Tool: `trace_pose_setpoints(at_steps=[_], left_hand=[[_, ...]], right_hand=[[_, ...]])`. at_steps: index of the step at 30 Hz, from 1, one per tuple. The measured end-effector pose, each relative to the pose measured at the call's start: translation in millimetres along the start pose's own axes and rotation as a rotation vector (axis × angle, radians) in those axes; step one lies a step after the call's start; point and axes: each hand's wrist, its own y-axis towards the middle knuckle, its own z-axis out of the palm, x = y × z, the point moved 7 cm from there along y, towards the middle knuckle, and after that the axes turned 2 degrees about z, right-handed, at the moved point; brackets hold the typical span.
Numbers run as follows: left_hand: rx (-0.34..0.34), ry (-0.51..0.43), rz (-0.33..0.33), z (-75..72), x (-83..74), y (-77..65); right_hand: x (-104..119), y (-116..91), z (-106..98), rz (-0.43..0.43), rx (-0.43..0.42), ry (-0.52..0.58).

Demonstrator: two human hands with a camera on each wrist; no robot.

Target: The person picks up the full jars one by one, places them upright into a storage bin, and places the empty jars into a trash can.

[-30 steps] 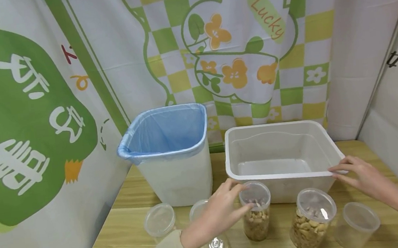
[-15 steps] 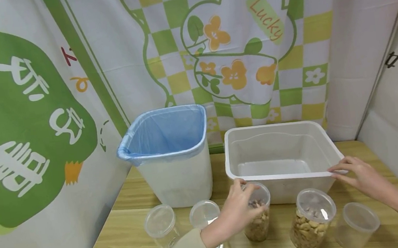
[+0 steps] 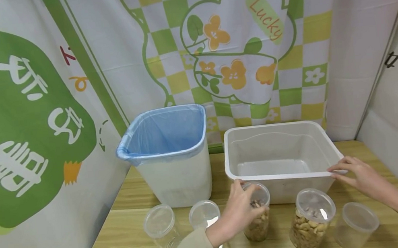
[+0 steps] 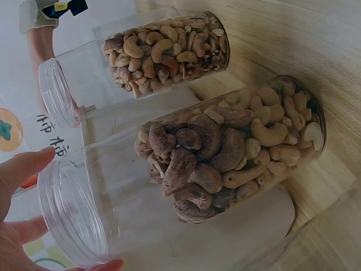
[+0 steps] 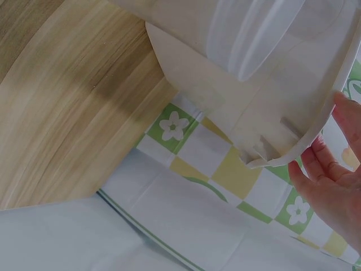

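Observation:
My left hand (image 3: 239,212) grips the lidded top of a clear jar of cashews (image 3: 257,227), its thumb and fingers spread around the screw lid (image 4: 70,212). The jar stands upright on the table, nuts filling its lower part and some dark-skinned ones on top. At the right front corner of a white plastic tub (image 3: 284,176), my right hand (image 3: 359,174) pinches the rim between thumb and fingers. Between the hands stands a second lidded jar of cashews (image 3: 306,232). The palm side of the left hand is hidden in the head view.
Right of the second cashew jar is a frosted plastic cup (image 3: 357,228). Two clear lidded jars stand at the left, one (image 3: 160,223) apart and one (image 3: 204,212) partly behind the left forearm. A white bin (image 3: 179,178) with a blue liner stands behind them, against the patterned curtain (image 3: 172,46).
My left hand has moved right and its fingers have closed in around the cashew jar's lid. The right hand stays at the tub's rim.

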Motion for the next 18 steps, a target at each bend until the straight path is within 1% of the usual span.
trace_pose_setpoints(at_steps=[9,15,18], left_hand=[[-0.066,0.056,0.021,-2.3,2.6,5.6],[-0.082,0.035,0.033,-2.7,2.3,4.2],[-0.103,0.012,0.043,-6.4,-0.8,3.2]], right_hand=[[-1.3,-1.2,2.3,0.019,0.017,-0.002],[-0.7,-1.3,2.6,0.007,0.006,-0.005],[-0.5,-0.5,1.8,0.0,0.002,-0.002]])
